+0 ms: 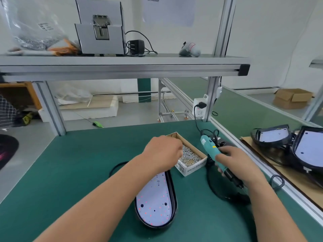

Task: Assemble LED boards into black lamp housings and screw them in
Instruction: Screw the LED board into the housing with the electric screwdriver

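**Left hand in the screw box, right hand on the driver**

Left hand [163, 152] reaches over the near-left side of the small cardboard box [189, 167] of silver screws [189, 154], fingers curled down into the box — whether they pinch a screw cannot be told, the fingertips are hidden behind the knuckles. Right hand [239, 165] is wrapped around the teal electric screwdriver [212, 149], body tilted up and away, black bit end pointing down toward the near edge of the table [78, 172]. Its black cable [212, 187] loops on the green mat just under the hand.

Black lamp housing [173, 194] lies flat near the table's near edge, about mid-width, open side up, with the white LED board [154, 203] seated inside it — small red dots and a few dark holes show on the board. The left forearm crosses over its far end. The box sits just beyond the housing, to its right.

More housings [297, 145] with white boards rest on cardboard past the table's right rail. A grey machine [100, 27] stands on the shelf above.
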Motion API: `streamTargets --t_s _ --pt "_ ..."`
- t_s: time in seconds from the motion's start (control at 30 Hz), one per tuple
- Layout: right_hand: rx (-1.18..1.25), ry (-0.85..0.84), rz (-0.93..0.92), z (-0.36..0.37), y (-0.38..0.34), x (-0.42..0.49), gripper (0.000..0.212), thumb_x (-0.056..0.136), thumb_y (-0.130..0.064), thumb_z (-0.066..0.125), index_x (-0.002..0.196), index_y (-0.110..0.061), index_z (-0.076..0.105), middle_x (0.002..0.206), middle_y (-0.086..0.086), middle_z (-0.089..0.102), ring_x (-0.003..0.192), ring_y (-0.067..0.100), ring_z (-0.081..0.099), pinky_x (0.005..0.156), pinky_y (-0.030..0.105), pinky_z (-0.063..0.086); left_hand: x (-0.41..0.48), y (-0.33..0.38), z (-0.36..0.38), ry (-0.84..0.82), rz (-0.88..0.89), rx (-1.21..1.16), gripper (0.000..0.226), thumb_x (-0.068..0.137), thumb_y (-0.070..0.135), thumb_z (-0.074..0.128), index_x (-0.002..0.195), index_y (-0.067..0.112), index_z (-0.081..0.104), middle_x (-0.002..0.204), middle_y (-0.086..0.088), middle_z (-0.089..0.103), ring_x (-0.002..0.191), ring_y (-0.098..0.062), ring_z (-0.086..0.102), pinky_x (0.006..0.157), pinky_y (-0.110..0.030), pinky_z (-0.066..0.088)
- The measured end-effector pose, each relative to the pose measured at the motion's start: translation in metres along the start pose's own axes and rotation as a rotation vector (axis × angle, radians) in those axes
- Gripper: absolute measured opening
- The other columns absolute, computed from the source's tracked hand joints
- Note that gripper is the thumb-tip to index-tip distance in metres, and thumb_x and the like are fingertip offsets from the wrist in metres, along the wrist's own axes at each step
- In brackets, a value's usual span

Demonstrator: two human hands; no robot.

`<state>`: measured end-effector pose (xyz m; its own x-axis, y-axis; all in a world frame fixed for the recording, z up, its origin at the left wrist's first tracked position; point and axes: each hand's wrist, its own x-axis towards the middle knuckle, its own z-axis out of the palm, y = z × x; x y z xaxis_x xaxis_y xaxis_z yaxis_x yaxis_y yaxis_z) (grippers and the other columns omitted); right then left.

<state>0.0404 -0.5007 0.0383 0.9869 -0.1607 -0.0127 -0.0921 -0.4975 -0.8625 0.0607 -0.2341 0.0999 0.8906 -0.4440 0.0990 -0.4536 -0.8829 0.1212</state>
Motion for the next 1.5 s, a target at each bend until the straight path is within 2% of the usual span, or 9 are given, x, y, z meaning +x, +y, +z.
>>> streamTargets --t_s 0.1,0.2,0.37,0.67,0.9,1.07,1.17,1.33,1.5 --pt "0.515 -0.043 -0.005 -0.004 0.002 0.001 0.031 0.082 -0.020 0.063 0.105 -0.003 0.076 0.087 0.027 0.074 0.063 0.028 0.064 0.052 0.035 0.055 0.032 0.018 0.013 -0.059 -0.005 0.106 0.027 0.104 0.022 0.048 0.079 0.018 0.058 0.082 0.000 0.060 0.078 -0.024 0.056 0.077 -0.040 0.041" --pt "0.702 -0.050 -0.011 -0.001 0.004 0.003 0.027 0.096 -0.011 0.057 0.114 0.003 0.071 0.090 0.030 0.071 0.062 0.027 0.061 0.047 0.032 0.053 0.051 0.023 0.027 -0.117 -0.048 0.240 0.027 0.101 0.023 0.053 0.074 0.022 0.054 0.080 0.003 0.058 0.079 -0.022 0.054 0.084 -0.041 0.036" --pt "0.747 -0.038 -0.036 0.003 0.004 0.006 0.025 0.099 -0.005 0.052 0.112 0.005 0.070 0.089 0.030 0.071 0.061 0.027 0.061 0.046 0.031 0.052 0.064 0.019 0.038 -0.223 -0.122 0.267 0.025 0.098 0.028 0.055 0.074 0.026 0.057 0.079 0.007 0.059 0.076 -0.019 0.052 0.088 -0.044 0.033" --pt "0.839 -0.021 -0.047 0.001 0.007 0.009 0.031 0.098 -0.012 0.052 0.119 0.005 0.067 0.092 0.026 0.072 0.064 0.023 0.063 0.048 0.029 0.053 0.061 0.025 0.041 -0.151 -0.175 0.131 0.029 0.092 0.005 0.054 0.069 0.021 0.051 0.069 0.004 0.049 0.066 -0.019 0.045 0.075 -0.038 0.037" --pt "0.881 -0.034 -0.038 0.000 0.012 0.014 0.031 0.088 -0.022 0.060 0.101 -0.002 0.079 0.095 0.026 0.071 0.067 0.023 0.064 0.049 0.029 0.055 0.057 0.015 0.037 -0.061 -0.165 -0.027 0.020 0.094 0.009 0.059 0.086 0.019 0.074 0.082 -0.002 0.065 0.075 -0.023 0.057 0.065 -0.033 0.043" --pt "0.883 -0.032 -0.036 0.002 0.010 0.013 0.033 0.089 -0.022 0.061 0.109 0.000 0.076 0.096 0.025 0.072 0.068 0.022 0.065 0.050 0.029 0.055 0.054 0.012 0.034 -0.045 -0.177 -0.144 0.018 0.091 0.014 0.062 0.078 0.021 0.072 0.078 -0.002 0.063 0.074 -0.025 0.059 0.066 -0.034 0.051" --pt "0.873 -0.036 -0.042 0.002 0.009 0.012 0.034 0.091 -0.021 0.059 0.111 0.001 0.075 0.094 0.024 0.071 0.067 0.022 0.064 0.050 0.028 0.055 0.053 0.008 0.034 -0.050 -0.199 -0.221 0.015 0.095 0.019 0.066 0.086 0.015 0.078 0.087 -0.003 0.076 0.085 -0.025 0.072 0.071 -0.035 0.054" --pt "0.882 -0.027 -0.045 0.003 0.005 0.009 0.033 0.099 -0.016 0.052 0.117 0.005 0.069 0.091 0.021 0.070 0.065 0.020 0.062 0.048 0.027 0.054 0.052 0.004 0.032 -0.059 -0.206 -0.321 0.023 0.099 0.028 0.068 0.087 0.010 0.077 0.095 -0.005 0.079 0.092 -0.026 0.073 0.080 -0.038 0.057" --pt "0.896 0.013 -0.018 0.005 -0.001 0.006 0.027 0.101 -0.019 0.060 0.115 0.003 0.066 0.084 0.014 0.067 0.059 0.017 0.058 0.044 0.024 0.049 0.046 0.000 0.021 0.031 -0.207 -0.393 0.022 0.100 0.023 0.063 0.087 0.008 0.073 0.095 -0.008 0.076 0.077 -0.024 0.065 0.070 -0.037 0.052"
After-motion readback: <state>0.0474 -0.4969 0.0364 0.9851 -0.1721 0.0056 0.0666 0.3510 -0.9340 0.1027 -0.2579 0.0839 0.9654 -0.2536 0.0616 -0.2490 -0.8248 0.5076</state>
